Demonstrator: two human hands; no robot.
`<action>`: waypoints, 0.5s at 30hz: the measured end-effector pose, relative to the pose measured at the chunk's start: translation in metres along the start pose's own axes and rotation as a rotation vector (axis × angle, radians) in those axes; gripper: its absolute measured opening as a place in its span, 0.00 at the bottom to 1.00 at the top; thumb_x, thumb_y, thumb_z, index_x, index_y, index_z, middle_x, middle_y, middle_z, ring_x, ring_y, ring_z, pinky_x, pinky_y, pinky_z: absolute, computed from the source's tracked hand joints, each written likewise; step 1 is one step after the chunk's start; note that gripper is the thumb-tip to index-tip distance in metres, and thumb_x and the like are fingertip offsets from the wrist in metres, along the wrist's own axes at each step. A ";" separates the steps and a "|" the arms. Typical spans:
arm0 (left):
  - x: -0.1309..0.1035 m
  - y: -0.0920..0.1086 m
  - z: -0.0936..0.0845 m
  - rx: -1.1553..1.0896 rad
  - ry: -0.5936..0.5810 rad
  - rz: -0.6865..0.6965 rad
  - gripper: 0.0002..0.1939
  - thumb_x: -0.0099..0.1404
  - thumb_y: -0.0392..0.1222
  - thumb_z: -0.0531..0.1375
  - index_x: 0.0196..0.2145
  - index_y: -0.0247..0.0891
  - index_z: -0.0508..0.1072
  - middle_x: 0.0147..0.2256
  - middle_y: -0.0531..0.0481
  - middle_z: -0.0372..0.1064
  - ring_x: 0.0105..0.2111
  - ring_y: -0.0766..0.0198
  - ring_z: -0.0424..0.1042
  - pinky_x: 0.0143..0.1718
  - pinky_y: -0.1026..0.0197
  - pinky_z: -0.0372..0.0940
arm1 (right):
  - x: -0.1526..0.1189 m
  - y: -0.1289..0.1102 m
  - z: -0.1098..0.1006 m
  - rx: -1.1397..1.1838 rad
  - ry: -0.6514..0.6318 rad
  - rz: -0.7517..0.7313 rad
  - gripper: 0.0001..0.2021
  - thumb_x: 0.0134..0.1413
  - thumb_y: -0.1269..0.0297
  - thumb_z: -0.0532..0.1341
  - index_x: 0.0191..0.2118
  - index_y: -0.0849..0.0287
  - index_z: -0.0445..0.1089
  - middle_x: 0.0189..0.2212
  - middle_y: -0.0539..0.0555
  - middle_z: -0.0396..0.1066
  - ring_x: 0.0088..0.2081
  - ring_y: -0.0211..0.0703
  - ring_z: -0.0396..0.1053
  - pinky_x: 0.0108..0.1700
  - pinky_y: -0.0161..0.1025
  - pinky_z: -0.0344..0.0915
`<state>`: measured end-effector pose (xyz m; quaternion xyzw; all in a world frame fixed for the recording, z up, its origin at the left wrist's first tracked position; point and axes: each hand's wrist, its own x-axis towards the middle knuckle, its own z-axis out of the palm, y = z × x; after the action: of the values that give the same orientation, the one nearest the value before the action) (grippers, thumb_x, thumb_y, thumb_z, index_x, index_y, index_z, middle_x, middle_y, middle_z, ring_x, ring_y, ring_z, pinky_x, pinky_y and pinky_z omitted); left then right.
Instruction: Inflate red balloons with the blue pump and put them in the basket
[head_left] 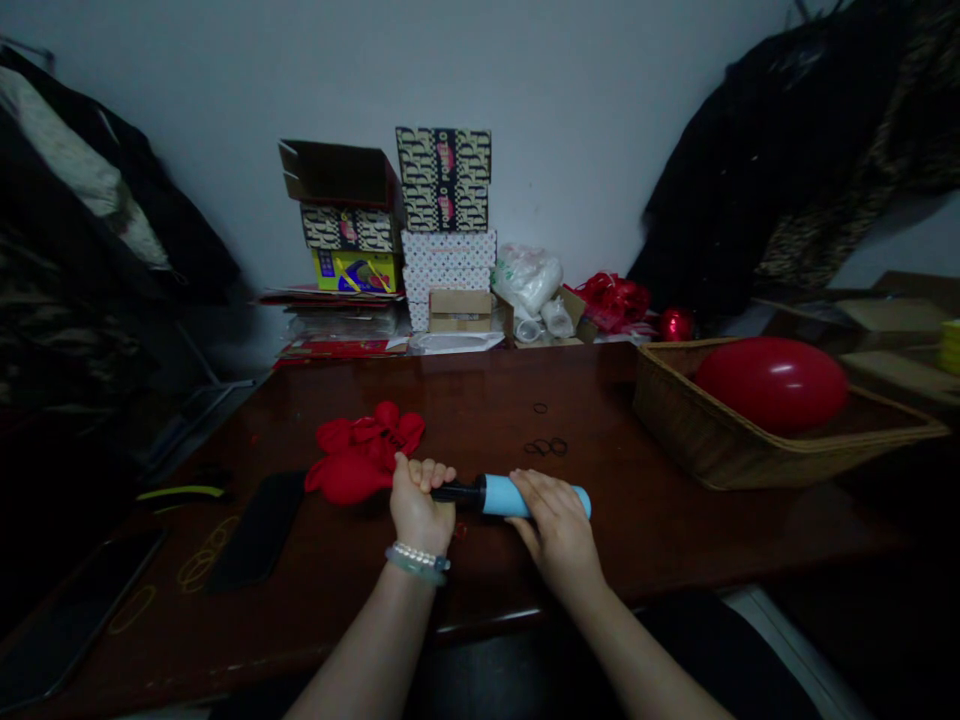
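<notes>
A balloon pump with a light-blue body (497, 495) and a black front end lies level above the table, pointing left. My left hand (420, 505) is closed around its black end, where the neck of a small, partly filled red balloon (351, 478) meets it; the nozzle itself is hidden by my fingers. Wrapped over the blue body is my right hand (559, 525), fingers on top and thumb below. Just behind the small balloon sits a cluster of limp red balloons (379, 428).
Dark rubber bands (551, 447) lie on the brown table (480, 400). Left are a dark phone-like slab (259, 530), yellow bands (206, 555) and a tablet-like device (75, 615). A wicker basket (690, 440) at right holds a large red balloon (772, 385). Stacked boxes (446, 180) stand behind.
</notes>
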<state>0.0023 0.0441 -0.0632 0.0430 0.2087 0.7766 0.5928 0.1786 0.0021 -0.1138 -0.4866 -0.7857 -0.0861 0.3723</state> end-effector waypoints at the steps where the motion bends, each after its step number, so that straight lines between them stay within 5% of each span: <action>1: -0.002 -0.002 0.000 0.007 -0.003 -0.001 0.24 0.67 0.46 0.54 0.18 0.38 0.49 0.13 0.59 0.45 0.14 0.72 0.50 0.21 0.64 0.54 | 0.000 -0.001 0.000 0.002 0.002 0.003 0.22 0.59 0.62 0.58 0.59 0.57 0.61 0.53 0.58 0.69 0.54 0.52 0.65 0.55 0.52 0.62; 10: 0.005 0.019 0.009 0.033 -0.072 0.008 0.24 0.66 0.41 0.55 0.18 0.39 0.45 0.13 0.60 0.43 0.13 0.72 0.50 0.21 0.64 0.53 | 0.010 0.009 -0.008 0.017 -0.051 -0.033 0.25 0.58 0.59 0.59 0.60 0.56 0.59 0.54 0.58 0.67 0.57 0.50 0.63 0.57 0.51 0.61; 15: 0.018 0.040 0.008 0.027 0.006 0.050 0.23 0.68 0.40 0.50 0.18 0.39 0.44 0.12 0.60 0.43 0.12 0.72 0.50 0.20 0.65 0.52 | 0.015 0.020 -0.014 -0.020 -0.054 -0.068 0.26 0.58 0.59 0.60 0.61 0.55 0.58 0.55 0.57 0.67 0.58 0.49 0.62 0.58 0.51 0.60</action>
<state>-0.0366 0.0552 -0.0441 0.0538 0.2199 0.7884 0.5720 0.1985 0.0157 -0.0981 -0.4654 -0.8106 -0.0933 0.3429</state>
